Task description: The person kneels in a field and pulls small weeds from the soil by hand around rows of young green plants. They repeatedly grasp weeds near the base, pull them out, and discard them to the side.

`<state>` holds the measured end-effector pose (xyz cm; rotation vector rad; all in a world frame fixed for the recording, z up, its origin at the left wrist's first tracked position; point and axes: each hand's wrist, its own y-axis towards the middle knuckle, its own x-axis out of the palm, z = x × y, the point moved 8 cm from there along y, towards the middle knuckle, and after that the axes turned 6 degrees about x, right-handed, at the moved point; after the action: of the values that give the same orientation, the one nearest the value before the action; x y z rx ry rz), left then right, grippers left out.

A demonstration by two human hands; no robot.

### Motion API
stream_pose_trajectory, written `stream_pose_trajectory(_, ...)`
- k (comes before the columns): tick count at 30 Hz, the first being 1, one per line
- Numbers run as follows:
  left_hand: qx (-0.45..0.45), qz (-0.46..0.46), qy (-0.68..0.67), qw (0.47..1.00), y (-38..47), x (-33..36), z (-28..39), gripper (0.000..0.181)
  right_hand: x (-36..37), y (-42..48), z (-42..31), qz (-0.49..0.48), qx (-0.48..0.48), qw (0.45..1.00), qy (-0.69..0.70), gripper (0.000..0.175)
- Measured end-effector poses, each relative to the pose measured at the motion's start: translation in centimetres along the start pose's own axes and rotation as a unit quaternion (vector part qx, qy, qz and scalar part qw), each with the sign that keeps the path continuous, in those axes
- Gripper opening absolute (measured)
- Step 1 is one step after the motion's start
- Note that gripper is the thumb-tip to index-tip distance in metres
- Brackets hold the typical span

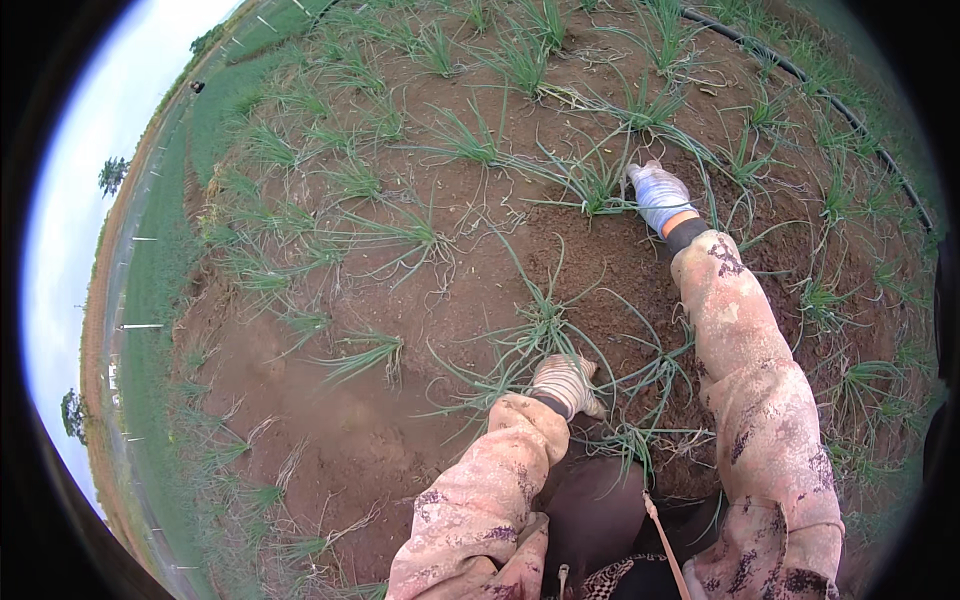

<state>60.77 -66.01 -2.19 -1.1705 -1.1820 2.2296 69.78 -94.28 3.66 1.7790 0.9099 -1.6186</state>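
My left hand (pixel 566 384), in a striped knit glove, is low over the soil among green-onion-like plants. Its thumb and fingers are spread apart, and nothing shows between them. Just above it is a leafy clump (pixel 546 319), whose leaves spread around the glove. My right hand (pixel 661 193), in a pale glove with a blue tint, reaches farther out to the right side of another onion-like clump (pixel 596 196). A long leaf crosses over that wrist. The fingertips are bunched near the ground, and whether they grip anything cannot be made out.
More clumps grow across the brown soil (pixel 465 315), including one (pixel 636 442) close before my dark-clad leg (pixel 596 502). A black hose (pixel 840 109) curves along the right. A cord (pixel 660 532) hangs from my clothing. Green field rows (pixel 161 300) extend at left.
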Motion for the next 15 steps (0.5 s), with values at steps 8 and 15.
stream_pose_trajectory(8,-0.008,0.034,0.006,0.999,0.3,0.5,-0.4,0.087,-5.8,-12.2,1.6,-0.106,-0.062,0.992,-0.007,0.075)
stream_pose_trajectory(15,-0.053,0.073,0.030,0.995,-0.2,1.4,0.7,0.096,-16.5,-40.6,10.6,0.123,-0.026,0.982,0.138,0.041)
